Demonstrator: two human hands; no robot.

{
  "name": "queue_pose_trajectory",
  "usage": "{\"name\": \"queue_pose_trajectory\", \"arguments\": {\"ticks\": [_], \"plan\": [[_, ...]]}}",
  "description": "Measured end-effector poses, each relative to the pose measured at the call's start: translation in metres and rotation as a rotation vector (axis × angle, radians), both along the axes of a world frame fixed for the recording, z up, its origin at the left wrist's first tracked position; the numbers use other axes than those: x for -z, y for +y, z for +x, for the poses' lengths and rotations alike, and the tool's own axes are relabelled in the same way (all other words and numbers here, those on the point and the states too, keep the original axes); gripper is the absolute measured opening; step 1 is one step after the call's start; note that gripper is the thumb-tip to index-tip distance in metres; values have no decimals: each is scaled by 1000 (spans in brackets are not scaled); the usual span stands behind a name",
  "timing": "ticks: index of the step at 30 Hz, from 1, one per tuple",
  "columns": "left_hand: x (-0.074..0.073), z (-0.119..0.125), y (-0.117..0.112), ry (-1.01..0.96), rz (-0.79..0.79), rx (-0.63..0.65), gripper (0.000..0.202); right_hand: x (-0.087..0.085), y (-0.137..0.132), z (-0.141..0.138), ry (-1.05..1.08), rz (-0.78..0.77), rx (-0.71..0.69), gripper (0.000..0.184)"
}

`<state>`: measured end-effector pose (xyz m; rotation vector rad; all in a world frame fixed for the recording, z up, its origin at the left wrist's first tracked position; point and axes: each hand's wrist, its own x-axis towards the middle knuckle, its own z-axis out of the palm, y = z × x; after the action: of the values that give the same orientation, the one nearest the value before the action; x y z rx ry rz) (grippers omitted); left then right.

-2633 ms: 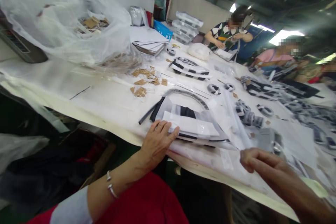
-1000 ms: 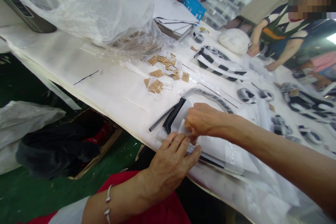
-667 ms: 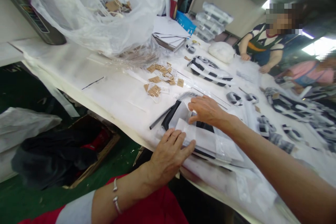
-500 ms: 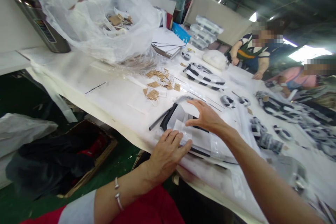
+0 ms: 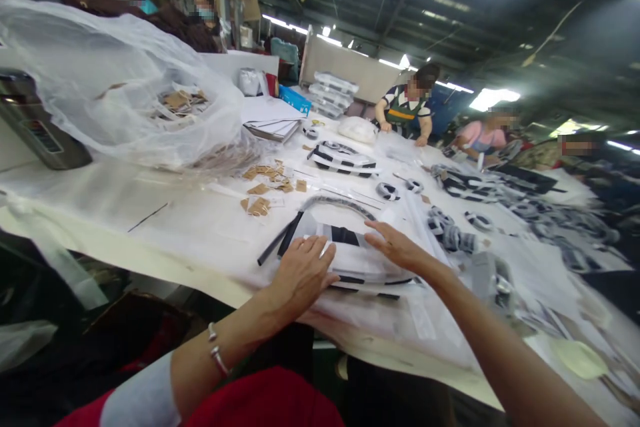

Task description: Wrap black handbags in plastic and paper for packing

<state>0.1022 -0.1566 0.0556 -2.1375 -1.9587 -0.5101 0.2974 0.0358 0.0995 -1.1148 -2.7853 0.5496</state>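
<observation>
A black-and-white striped bag [image 5: 345, 235] lies flat on the table in front of me, partly covered by white wrapping. Its curved handle [image 5: 345, 202], wrapped in clear film, arches along the far side. My left hand [image 5: 306, 272] rests on the near left part of the bag with its fingers stretched out. Over the bag's right part is my right hand [image 5: 395, 245], fingers extended and apart from the thumb. Whether its fingertips touch the wrapping, I cannot tell. A dark strip [image 5: 273, 245] sticks out at the bag's left end.
Brown paper tags [image 5: 273, 177] are scattered beyond the bag. A large clear plastic sack [image 5: 200, 140] and a dark flask [image 5: 47, 130] stand at left. Another striped bag [image 5: 343, 159] and several wrapped rolls [image 5: 453, 233] lie farther off. A co-worker [image 5: 407, 107] stands across the table.
My view has tilted up and turned. My right hand has lowered towards the bag's right side, and the white wrapping lies flatter over it. My left hand stays on the bag.
</observation>
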Motion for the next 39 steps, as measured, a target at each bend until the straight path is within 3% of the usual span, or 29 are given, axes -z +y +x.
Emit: {"name": "queue_pose_trajectory", "arguments": {"ticks": [3, 6, 15, 21, 26, 31, 35, 39], "plan": [[9, -6, 14, 10, -6, 45, 63, 35, -8, 12, 8, 65, -8, 63], [23, -12, 18, 8, -89, 56, 73, 59, -15, 21, 58, 149, 17, 60], [39, -12, 14, 7, -126, 67, 91, 90, -47, 33, 173, 542, 82, 54], [39, -12, 16, -23, -152, 45, 95, 95, -51, 31, 244, 629, 132, 45], [16, -19, 22, -65, -269, 104, 88, 94, -38, 30, 142, 502, 99, 45], [0, -34, 57, -66, -332, 70, 66, 89, -32, 27, 39, 392, 110, 46], [0, -49, 86, -84, -453, 71, 49, 85, -34, 23, -9, 287, 160, 49], [0, -56, 93, -97, -487, 88, 49, 74, -31, 19, -21, 203, 192, 47]]}}
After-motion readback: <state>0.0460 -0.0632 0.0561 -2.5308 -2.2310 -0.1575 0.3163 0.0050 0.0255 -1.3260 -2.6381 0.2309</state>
